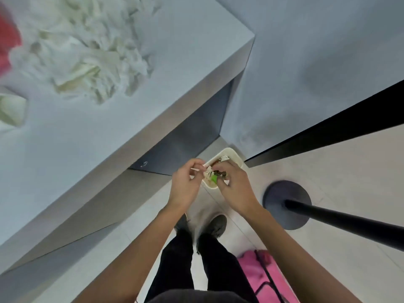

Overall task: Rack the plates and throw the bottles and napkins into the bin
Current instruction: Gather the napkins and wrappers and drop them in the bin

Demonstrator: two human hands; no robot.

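Left hand (185, 189): thumb and fingers are pinched together on a thin white napkin scrap (196, 169), held directly over the near-left rim of the bin (237, 159).

Right hand (235, 189): fingers are curled downward over the bin's mouth, just beside the left hand. Cannot tell whether they grip anything. A green piece (214, 178) and dark bits show under the fingertips, among white paper inside the bin.

Bin: small, cream, rounded-rectangular. It stands on the pale floor, with its far rim showing past both hands.

Shoes (217, 225): dark, on the floor just short of the bin, with black trouser legs below them.

Table (175, 62): grey-white top with its corner up and to the left of the bin, and a dark panel beneath that edge just beside the bin.

Napkin pile (87, 51): crumpled white napkins on the table, well apart from the bin to its upper left.

Folded white piece (12, 110): on the table, left of the pile and farther from the bin.

Red object (6, 47): blurred, at the table's far left.

Stand base (277, 193): a dark round disc on the floor near the bin's right, with a black pole (349, 224) rising from it.

Pink bag (251, 272): on the floor, nearer the viewer than the bin, to its right.
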